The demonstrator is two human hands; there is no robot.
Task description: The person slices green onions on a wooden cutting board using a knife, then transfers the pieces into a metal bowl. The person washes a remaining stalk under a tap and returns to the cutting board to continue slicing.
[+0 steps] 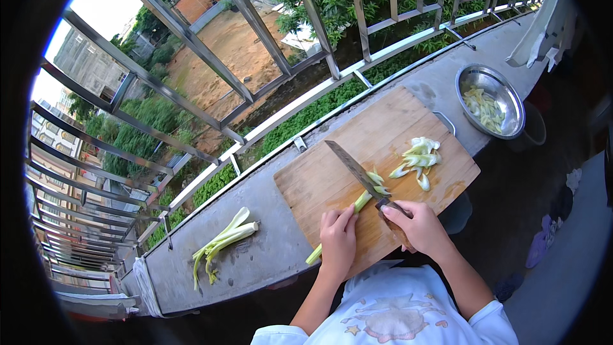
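Note:
My left hand holds a green celery stalk down on a wooden cutting board. In my right hand is the handle of a kitchen knife with a dark, worn blade. The blade lies across the stalk's far end, beside a few cut pieces. Further right on the board rests a small pile of pale, slanted celery slices. A metal bowl at the right holds more slices. Several uncut stalks joined at the base lie on the concrete ledge, left of the board.
The board sits on a narrow concrete ledge, its near edge overhanging. Metal railings run along the far side. A cloth hangs at the upper right, and white cord wraps the ledge's left end.

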